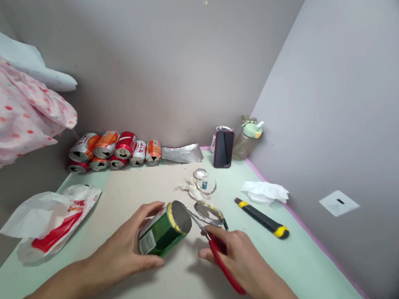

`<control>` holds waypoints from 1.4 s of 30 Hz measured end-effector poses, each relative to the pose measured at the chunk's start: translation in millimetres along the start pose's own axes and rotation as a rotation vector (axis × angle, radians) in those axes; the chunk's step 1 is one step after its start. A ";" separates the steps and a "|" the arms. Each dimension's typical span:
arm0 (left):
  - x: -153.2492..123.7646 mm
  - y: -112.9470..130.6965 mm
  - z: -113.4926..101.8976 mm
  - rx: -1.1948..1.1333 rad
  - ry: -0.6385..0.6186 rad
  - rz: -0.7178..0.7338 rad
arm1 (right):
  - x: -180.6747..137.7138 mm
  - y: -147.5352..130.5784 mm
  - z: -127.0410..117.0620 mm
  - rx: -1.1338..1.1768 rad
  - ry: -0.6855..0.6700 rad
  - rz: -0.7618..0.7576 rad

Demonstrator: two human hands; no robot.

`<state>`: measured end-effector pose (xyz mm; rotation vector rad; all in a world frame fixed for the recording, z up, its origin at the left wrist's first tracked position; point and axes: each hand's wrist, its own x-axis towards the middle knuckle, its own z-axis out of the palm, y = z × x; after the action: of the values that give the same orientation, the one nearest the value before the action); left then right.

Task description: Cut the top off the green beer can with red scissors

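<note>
My left hand (pixel 124 250) is wrapped round a green drink can (pixel 163 230) lying on its side near the table's front, its cut-open end facing right. My right hand (pixel 241 261) grips red-handled scissors (pixel 218 252), whose blades reach to the can's open rim. A cut-off can lid (pixel 208 211) lies just behind the scissors. More metal scraps and a round lid (pixel 200 180) sit farther back on the beige mat (pixel 127 199).
Several red and orange cans (pixel 114 150) are stacked against the back wall. A phone (pixel 223 148) leans on a can beside a green bottle (pixel 248 139). A yellow-black utility knife (pixel 261 217) and a tissue (pixel 265 191) lie at right; a plastic bag (pixel 51 220) lies left.
</note>
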<state>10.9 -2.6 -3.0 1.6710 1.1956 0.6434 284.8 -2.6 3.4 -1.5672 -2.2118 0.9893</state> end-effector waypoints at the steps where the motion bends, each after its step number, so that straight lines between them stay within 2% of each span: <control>1: 0.1 0.3 3.8 0.053 0.040 0.010 | 0.4 0.7 0.8 -0.007 0.012 0.005; 4: -0.3 -1.1 14.3 0.170 0.084 0.028 | 0.9 2.5 4.0 -0.027 0.022 -0.013; 8: -1.5 -6.7 20.4 0.218 0.080 -0.013 | 1.9 5.1 7.4 -0.098 0.030 -0.044; 17: -4.7 -6.9 22.5 0.243 -0.048 0.063 | 3.8 7.6 5.7 -0.314 0.035 -0.068; 24: -6.2 3.7 12.5 0.129 -0.080 0.019 | -0.3 3.4 -1.2 -0.067 0.007 -0.068; 28: -7.5 11.8 -1.8 -0.054 -0.181 -0.036 | -3.6 1.1 -6.5 0.004 -0.050 -0.043; 31: -7.0 6.7 -7.2 -0.177 -0.250 -0.021 | -4.5 -1.2 -6.8 0.074 -0.087 -0.055; 33: -6.3 0.9 -4.7 -0.169 -0.184 -0.011 | -3.5 -1.5 -4.8 0.069 -0.059 -0.041; 37: -5.1 -2.3 9.9 0.017 0.057 -0.002 | 0.5 1.8 0.6 0.032 0.011 0.026; 39: -4.5 -0.5 17.0 0.085 0.102 -0.017 | 2.1 3.6 2.3 0.011 0.008 0.012; 42: -3.6 -1.3 23.3 0.140 0.085 -0.035 | 3.1 6.0 3.5 -0.066 -0.001 -0.048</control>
<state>28.2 -14.9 -13.4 1.7495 1.3541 0.6269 286.0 0.0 -3.6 -1.5342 -2.2937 0.9124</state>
